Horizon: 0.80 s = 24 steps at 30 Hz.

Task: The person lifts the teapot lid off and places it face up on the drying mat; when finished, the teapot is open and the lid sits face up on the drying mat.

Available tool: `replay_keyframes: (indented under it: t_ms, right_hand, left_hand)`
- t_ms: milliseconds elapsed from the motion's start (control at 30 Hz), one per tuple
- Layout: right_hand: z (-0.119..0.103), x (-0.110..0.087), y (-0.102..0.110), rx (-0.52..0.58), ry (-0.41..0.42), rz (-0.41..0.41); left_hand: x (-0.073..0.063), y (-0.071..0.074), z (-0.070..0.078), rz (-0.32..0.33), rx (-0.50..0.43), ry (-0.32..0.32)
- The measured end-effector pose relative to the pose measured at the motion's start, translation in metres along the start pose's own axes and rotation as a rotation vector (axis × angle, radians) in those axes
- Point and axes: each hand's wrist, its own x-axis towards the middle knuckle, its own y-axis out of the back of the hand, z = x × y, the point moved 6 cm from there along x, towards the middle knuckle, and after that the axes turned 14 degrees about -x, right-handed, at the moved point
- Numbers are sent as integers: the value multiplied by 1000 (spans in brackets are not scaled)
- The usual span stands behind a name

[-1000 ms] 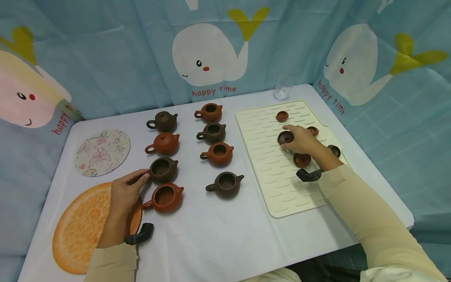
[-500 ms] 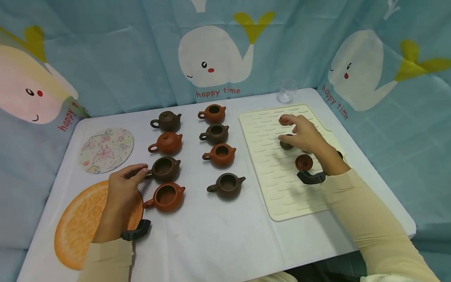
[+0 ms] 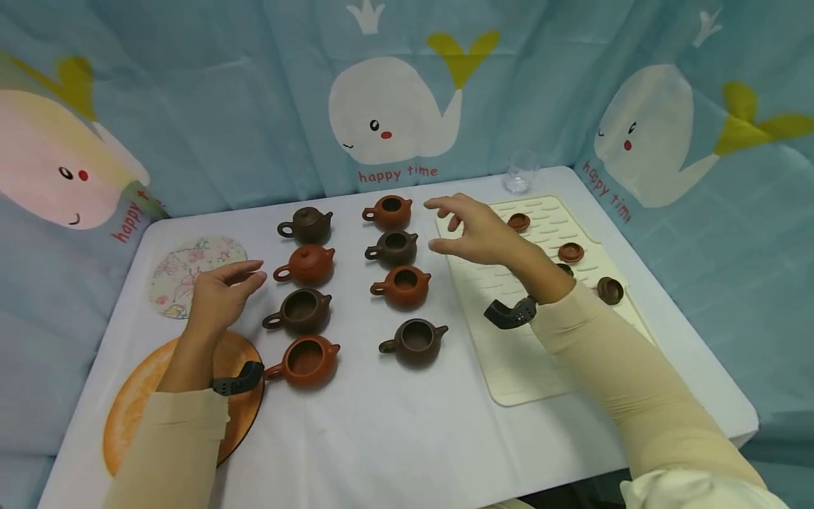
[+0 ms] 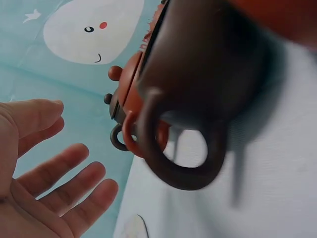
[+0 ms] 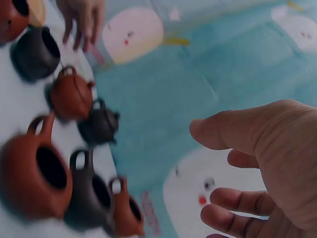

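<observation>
My left hand (image 3: pixel 219 293) hovers left of the teapots with fingers loosely bent and holding nothing. To its right are a dark lidless teapot (image 3: pixel 302 312) and a red lidded teapot (image 3: pixel 309 264). The dark teapot's handle (image 4: pixel 183 173) looms large in the left wrist view, apart from the fingers. My right hand (image 3: pixel 473 230) is raised over the cream mat's left edge, thumb and fingers spread and nothing between them. Nearest to it stand a dark lidless teapot (image 3: pixel 394 247) and a red one (image 3: pixel 389 212). Several small lids, such as a red lid (image 3: pixel 518 222), lie on the mat.
A dark lidded teapot (image 3: pixel 305 225) heads the left column, a red lidless teapot (image 3: pixel 309 363) ends it. A clear glass (image 3: pixel 521 173) stands at the back. The cream mat (image 3: pixel 518 382) lies right; an orange round mat (image 3: pixel 127 417) and floral round mat (image 3: pixel 167 283) lie left.
My right hand has left the dark lid on the mat and moved left towards the teapots. My left hand has come away from the dark teapot's handle and moved farther back.
</observation>
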Motion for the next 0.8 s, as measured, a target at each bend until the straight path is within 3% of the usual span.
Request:
replay_keyframes:
  t_ms: [233, 400, 567, 800]
  right_hand:
    - [-47, 47, -23, 5, 133, -37]
    - [-76, 83, -53, -9, 168, -126]
    - [-93, 111, -89, -72, 173, -238]
    - [-107, 140, -130, -133, 215, -264]
  left_hand:
    - [17, -2, 4, -131, -6, 29]
    - [28, -7, -4, -203, -23, 84]
    - [38, -16, -17, -226, -28, 114]
    - [42, -30, -25, -244, -70, 137]
